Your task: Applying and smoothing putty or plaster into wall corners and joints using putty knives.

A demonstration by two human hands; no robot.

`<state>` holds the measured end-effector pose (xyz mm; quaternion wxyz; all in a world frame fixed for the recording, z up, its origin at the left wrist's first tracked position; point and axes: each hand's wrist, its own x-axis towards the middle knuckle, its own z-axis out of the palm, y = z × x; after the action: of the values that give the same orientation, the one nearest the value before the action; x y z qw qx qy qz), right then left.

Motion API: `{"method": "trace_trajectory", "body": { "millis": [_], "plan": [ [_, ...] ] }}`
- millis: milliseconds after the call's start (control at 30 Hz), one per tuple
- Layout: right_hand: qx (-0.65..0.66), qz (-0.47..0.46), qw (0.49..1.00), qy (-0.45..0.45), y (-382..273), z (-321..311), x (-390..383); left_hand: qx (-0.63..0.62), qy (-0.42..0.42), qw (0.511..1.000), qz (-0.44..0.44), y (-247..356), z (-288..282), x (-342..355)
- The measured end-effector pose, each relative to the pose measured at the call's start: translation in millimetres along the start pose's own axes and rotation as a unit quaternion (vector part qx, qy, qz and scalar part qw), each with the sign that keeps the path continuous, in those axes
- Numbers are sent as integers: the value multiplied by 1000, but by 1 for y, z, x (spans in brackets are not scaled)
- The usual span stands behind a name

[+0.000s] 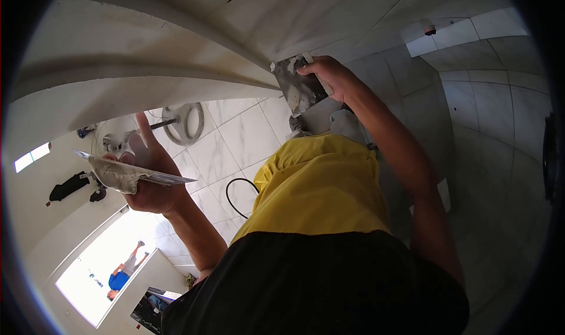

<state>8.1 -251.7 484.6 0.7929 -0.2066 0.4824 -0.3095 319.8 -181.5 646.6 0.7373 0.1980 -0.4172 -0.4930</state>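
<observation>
My left hand is closed round a flat metal plastering blade, seen nearly edge-on, with one finger stretched upward. Thick off-white putty coats that blade. In my right hand is a broad putty knife, gripped by the pale bar along its back edge, thumb on its face. Its grey rectangular blade carries smears of putty. One corner of this blade is at the lower end of the curved plastered wall edge; whether it touches is hard to tell.
White marbled tiles cover the floor. A fan with a round base stands beyond my left hand. A black cable loops near my yellow garment. Dark cloth hangs at left. A person in blue shows through a bright opening.
</observation>
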Motion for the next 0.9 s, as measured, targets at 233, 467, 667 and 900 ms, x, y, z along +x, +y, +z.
{"method": "trace_trajectory", "body": {
  "millis": [233, 467, 667, 900],
  "plan": [
    [13, 34, 999, 12, 6, -8, 29, 30, -15, 999, -4, -16, -4, -2],
    [22, 43, 998, -25, 4, -10, 34, 26, -10, 1000, -5, -16, 0, -5],
    [-92, 68, 993, 36, -18, 9, 5, 35, -10, 999, -6, -20, 5, -7],
    [-40, 52, 995, 78, -28, 20, -3, 32, -19, 999, 3, -25, 7, -8]
  ]
}}
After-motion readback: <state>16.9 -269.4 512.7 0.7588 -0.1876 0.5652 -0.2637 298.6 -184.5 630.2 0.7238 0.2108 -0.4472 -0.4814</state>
